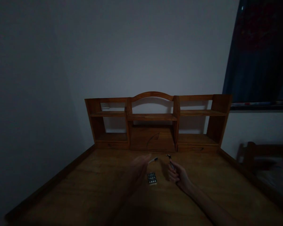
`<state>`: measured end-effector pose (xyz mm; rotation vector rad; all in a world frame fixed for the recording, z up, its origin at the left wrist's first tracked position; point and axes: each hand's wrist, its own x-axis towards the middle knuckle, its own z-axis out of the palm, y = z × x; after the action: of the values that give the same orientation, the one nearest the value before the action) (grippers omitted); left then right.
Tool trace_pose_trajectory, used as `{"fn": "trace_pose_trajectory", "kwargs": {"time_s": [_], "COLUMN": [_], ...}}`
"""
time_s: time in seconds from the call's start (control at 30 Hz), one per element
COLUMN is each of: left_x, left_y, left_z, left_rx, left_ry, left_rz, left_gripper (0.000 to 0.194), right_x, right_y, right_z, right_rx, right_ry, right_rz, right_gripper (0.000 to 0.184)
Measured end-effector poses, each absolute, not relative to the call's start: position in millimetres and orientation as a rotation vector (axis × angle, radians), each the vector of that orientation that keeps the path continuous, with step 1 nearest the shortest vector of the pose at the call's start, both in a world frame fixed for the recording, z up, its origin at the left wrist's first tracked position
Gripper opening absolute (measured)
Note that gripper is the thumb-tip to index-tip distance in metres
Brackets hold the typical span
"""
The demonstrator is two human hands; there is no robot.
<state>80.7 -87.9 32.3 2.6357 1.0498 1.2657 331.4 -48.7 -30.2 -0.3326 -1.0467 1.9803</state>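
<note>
My right hand (178,176) is closed around the handle of what looks like a razor (171,163), its short crosswise head pointing up and away from me. My left hand (139,166) is smeared by motion over the middle of the desk, so its fingers do not show clearly. Right by its fingertips is a thin white stick with a dark end (153,160), like a small brush; whether the hand touches it I cannot tell. Between my hands lies a small rectangular pack (152,178) with dark rows and pale spots.
Everything rests on a wooden desk (85,188) with raised side edges. A wooden shelf unit (153,117) with compartments stands along its back, against a pale wall (141,50). A dark curtain (257,62) hangs at the right, above a wooden frame (266,149). The room is dim.
</note>
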Motion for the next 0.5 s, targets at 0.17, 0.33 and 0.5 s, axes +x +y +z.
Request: {"fn": "trace_pose_trajectory", "kwargs": {"time_s": [0.17, 0.33, 0.5], "left_x": [77, 76, 74], "left_y": [-18, -6, -14], "left_z": [6, -26, -26], "left_rx": [2.788, 2.700, 2.484], "left_ry": [0.961, 0.836, 0.946], "left_rz": [0.885, 0.926, 1.131], "left_gripper": [0.026, 0.019, 0.022], "right_x": [323, 326, 316], "right_y": [-53, -59, -79], "right_z": [-36, -27, -9], "right_rx": [-0.589, -1.076, -1.171], "right_ry": [-1.162, -1.477, -2.060], "right_rz": [1.784, 1.272, 0.682], "right_gripper": [0.034, 0.030, 0.021]}}
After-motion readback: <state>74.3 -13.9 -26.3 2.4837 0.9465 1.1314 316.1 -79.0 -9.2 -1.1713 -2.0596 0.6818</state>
